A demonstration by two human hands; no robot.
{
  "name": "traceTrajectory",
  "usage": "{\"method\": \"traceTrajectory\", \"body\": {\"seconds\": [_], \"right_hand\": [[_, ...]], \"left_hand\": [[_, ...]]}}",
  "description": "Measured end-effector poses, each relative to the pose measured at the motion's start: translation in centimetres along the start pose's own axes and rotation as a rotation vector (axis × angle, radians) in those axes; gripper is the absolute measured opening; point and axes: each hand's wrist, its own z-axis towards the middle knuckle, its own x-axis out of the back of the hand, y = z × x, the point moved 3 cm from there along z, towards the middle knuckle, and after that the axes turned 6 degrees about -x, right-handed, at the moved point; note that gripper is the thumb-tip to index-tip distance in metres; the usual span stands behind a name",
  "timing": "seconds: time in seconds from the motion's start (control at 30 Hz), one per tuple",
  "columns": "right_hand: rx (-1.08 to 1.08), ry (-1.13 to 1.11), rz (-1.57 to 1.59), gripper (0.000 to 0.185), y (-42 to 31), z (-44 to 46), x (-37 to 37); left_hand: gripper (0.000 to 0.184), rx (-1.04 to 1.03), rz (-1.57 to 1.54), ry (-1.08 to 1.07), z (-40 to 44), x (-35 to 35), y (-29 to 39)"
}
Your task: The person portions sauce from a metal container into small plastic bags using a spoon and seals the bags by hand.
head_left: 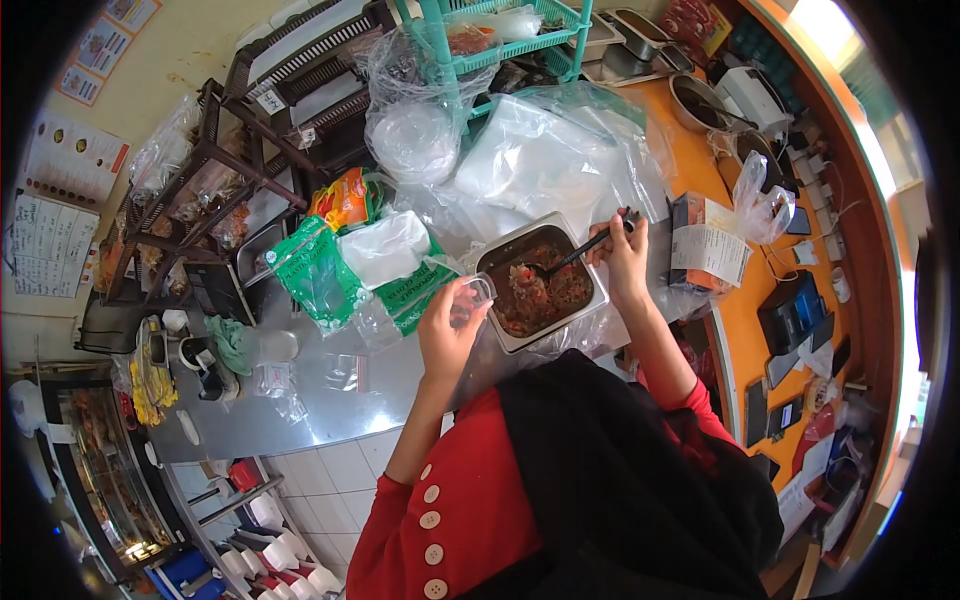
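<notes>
A rectangular steel pan stands in front of me, partly filled with a chunky reddish-brown relish. My right hand grips the dark handle of a spoon, whose bowl dips into the relish. At the pan's left edge, my left hand is closed around a small clear plastic cup. Whether the cup has anything in it I cannot make out. Just left of that hand lie a green glove packet and a white stack of thin plastic.
Clear plastic bags cover the counter behind the pan. Dark crates rise at the left, a teal rack at the back. To the right, a wrapped box with a paper label sits beside an orange counter carrying phones and devices.
</notes>
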Motion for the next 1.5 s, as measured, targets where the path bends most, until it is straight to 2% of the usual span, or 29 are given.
{"method": "traceTrajectory", "body": {"seconds": [0.1,0.2,0.33,0.43,0.53,0.6,0.67,0.83,0.93,0.97,1.07,1.13,1.2,1.3,1.33,1.5], "right_hand": [[0.038,-0.031,-0.027,0.015,-1.5,0.4,-0.4],[0.199,-0.167,-0.114,0.012,-0.7,-1.0,-1.6],[0.365,-0.292,-0.454,0.014,2.2,-4.9,-2.4],[0.504,-0.377,-0.466,0.015,2.7,-7.3,-2.2],[0.519,-0.37,-0.458,0.031,2.4,-7.9,-2.1],[0.462,-0.369,-0.539,0.029,2.5,-8.2,-2.5],[0.421,-0.392,-0.667,0.029,3.5,-7.9,-2.8],[0.388,-0.305,-0.595,0.033,3.1,-7.3,-3.0],[0.482,-0.447,-0.867,0.033,2.9,-8.1,-3.4],[0.536,-0.465,-0.818,0.034,2.6,-8.0,-3.5],[0.415,-0.363,-0.671,0.034,2.2,-7.6,-3.6],[0.568,-0.456,-0.835,0.032,3.4,-7.6,-3.9],[0.558,-0.461,-0.668,0.028,3.9,-7.4,-4.3],[0.278,-0.374,-0.492,0.021,3.1,-6.0,-4.2],[0.087,-0.325,-0.349,0.019,2.6,-5.6,-3.9],[-0.074,-0.169,-0.141,0.019,3.6,-2.5,-1.7]], "left_hand": [[0.037,-0.062,0.07,-0.029,0.6,-0.3,-0.4],[0.036,0.054,-0.021,-0.006,0.8,-0.1,-0.7],[0.032,0.151,-0.218,0.103,-0.6,-0.3,-2.0],[0.029,0.243,-0.322,0.125,-2.1,-0.5,-2.5],[0.028,0.357,-0.427,0.062,-3.1,-0.9,-2.8],[0.031,0.398,-0.502,0.061,-3.6,-1.4,-2.7],[0.032,0.372,-0.442,0.098,-3.5,-1.5,-2.5],[0.032,0.301,-0.389,0.122,-2.7,-0.2,-1.8],[0.032,0.295,-0.419,0.134,-2.7,0.0,-2.2],[0.033,0.302,-0.41,0.134,-2.7,0.1,-2.2],[0.033,0.311,-0.405,0.14,-3.1,0.3,-2.4],[0.032,0.303,-0.397,0.137,-3.4,0.0,-2.7],[0.03,0.287,-0.373,0.139,-3.4,-0.3,-2.8],[0.03,0.234,-0.299,0.146,-3.3,-0.2,-2.5],[0.031,0.227,-0.271,0.14,-3.2,-0.1,-2.4],[0.033,0.129,-0.123,0.097,-2.8,0.1,-2.0]]}}
